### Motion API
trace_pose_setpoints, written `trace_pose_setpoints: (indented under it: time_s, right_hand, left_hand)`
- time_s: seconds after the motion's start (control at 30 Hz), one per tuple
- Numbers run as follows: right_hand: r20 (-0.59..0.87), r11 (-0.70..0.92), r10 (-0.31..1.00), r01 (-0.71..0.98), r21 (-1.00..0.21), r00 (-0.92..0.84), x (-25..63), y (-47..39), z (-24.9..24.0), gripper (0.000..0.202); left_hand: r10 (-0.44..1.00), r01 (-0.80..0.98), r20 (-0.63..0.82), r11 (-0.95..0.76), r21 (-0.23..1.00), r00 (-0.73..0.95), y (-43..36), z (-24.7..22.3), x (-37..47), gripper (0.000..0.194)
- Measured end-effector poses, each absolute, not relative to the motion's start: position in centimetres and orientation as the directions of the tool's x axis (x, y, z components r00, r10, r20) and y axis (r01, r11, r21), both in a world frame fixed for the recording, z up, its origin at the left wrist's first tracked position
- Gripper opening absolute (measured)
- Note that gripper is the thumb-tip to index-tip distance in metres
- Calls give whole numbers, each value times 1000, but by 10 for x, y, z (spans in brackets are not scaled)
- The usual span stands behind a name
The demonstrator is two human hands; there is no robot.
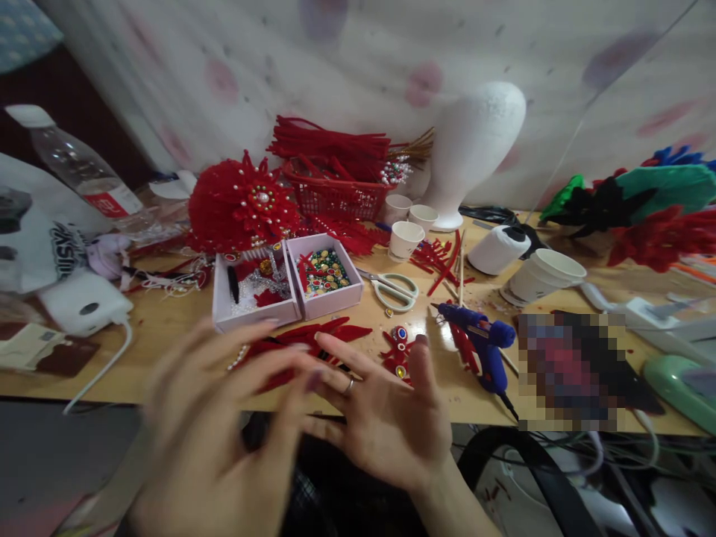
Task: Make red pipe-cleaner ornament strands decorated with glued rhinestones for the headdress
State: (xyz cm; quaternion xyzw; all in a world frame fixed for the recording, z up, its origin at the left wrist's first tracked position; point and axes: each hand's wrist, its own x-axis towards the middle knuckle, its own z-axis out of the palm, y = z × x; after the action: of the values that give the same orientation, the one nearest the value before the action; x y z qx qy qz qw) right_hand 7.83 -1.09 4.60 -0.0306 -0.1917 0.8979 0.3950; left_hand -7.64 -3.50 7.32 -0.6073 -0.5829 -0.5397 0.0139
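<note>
My left hand (224, 432) is smeared by motion, with its fingers stretched out and apart, and nothing shows in it. Its thumb and fingertips meet or overlap the fingers of my right hand (385, 425); I cannot tell if they touch. The right palm faces up, its fingers spread and bare except for a ring (350, 386). Just beyond the hands lie red fuzzy petal-shaped pieces (341, 330), partly hidden by them. Beside these is a red ornament (399, 347) with blue and yellow gems. To its right a blue glue gun (481, 335) rests on the table.
Two white boxes (333, 304) hold beads and trims, with scissors (396, 291) alongside. Behind stand a red flower headpiece (246, 198), a red basket (335, 198), paper cups (406, 240) and a white foam head (475, 142). Thread spool (497, 250) and cables are at right.
</note>
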Motion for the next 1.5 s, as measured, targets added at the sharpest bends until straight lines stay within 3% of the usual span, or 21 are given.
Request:
trace_pose_setpoints:
  time_s: [0.07, 0.13, 0.37, 0.67, 0.93, 1.17, 1.4, 1.5]
  right_hand:
    - [82, -609, 732, -704, -365, -676, 77, -13, 46, 70]
    - [61, -595, 746, -704, -387, -664, 76, -16, 46, 66]
    - [-33, -582, 765, -668, -464, -643, 76, -18, 46, 63]
    - [68, -538, 785, -733, -416, -615, 77, -17, 45, 53]
    - [23, -520, 794, -698, -492, -608, 80, -19, 47, 70]
    - [35, -510, 793, -694, -508, -608, 79, -21, 45, 72]
    - [43, -486, 807, -704, -518, -589, 80, -21, 44, 55]
    - [51, -466, 813, -701, -540, -579, 80, -21, 45, 59]
  left_hand:
    - [689, 761, 717, -408, 504, -105, -35, 78, -51, 10]
    - [728, 716, 683, -447, 536, -57, -34, 76, -32, 9]
    - [795, 553, 602, -472, 686, -69, -30, 62, -20, 8]
    - [784, 560, 621, -510, 653, -10, -28, 58, -18, 9]
    - [733, 620, 680, -535, 574, 2, -34, 54, -18, 10]
    - [743, 555, 658, -501, 664, -117, -34, 56, -16, 2]
    - [767, 510, 640, -534, 675, -44, -37, 55, -18, 4]
    - [763, 535, 646, -535, 654, -26, -38, 55, -19, 6]
